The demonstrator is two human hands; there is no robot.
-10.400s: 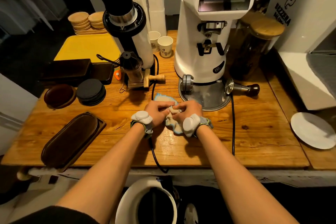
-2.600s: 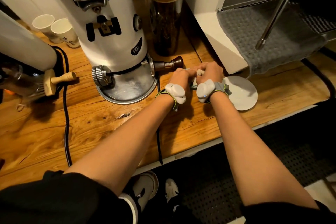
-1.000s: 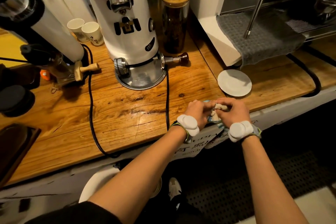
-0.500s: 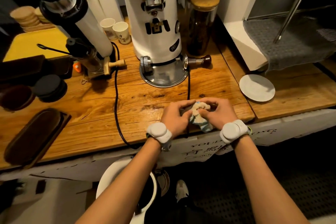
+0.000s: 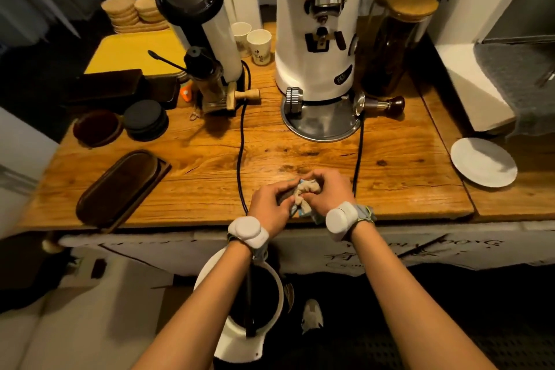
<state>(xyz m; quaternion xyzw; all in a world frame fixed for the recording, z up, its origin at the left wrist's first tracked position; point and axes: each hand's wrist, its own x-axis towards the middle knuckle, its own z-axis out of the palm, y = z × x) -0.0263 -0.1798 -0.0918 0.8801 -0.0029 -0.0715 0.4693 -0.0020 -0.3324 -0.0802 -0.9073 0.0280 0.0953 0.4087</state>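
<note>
Both hands grip one bunched-up cleaning cloth [image 5: 303, 192] at the front edge of the wooden counter [image 5: 210, 165]. The left hand [image 5: 271, 204] and the right hand [image 5: 329, 189] have their fingers curled around it. It sits between two black cables, in front of the white coffee grinder [image 5: 318, 39].

Dim, warm overhead light; dark corners, edges bowed by wide-angle lens.
</note>
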